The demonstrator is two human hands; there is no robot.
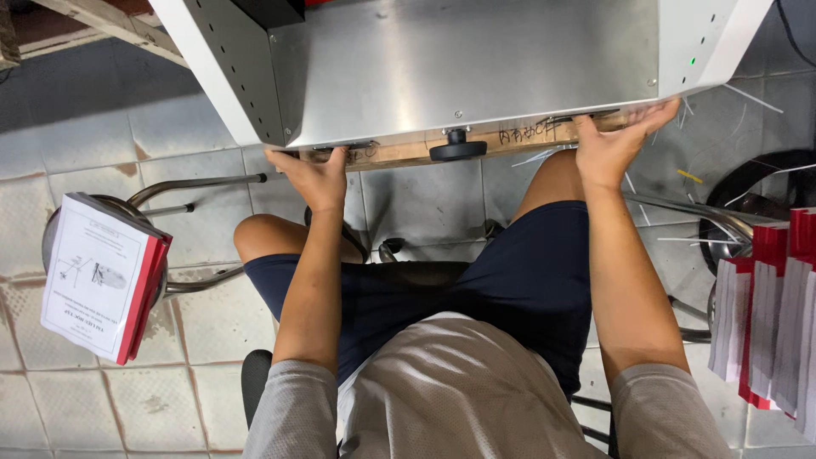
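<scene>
A brushed metal machine top [476,59] with white side panels fills the upper view. A wooden board [399,155] runs along its near lower edge, with a black knob [457,149] at the middle. My left hand [316,177] rests on the board's left end, fingers reaching under the metal edge. My right hand [616,143] presses flat against the board's right end, fingers spread along the edge. I sit facing the machine, in dark shorts and a grey shirt.
A stack of white booklets with red spines [102,276] lies on a stool at the left. More red and white booklets [778,314] stand at the right. A dark round object [765,200] sits beyond them. The floor is grey tile [110,144].
</scene>
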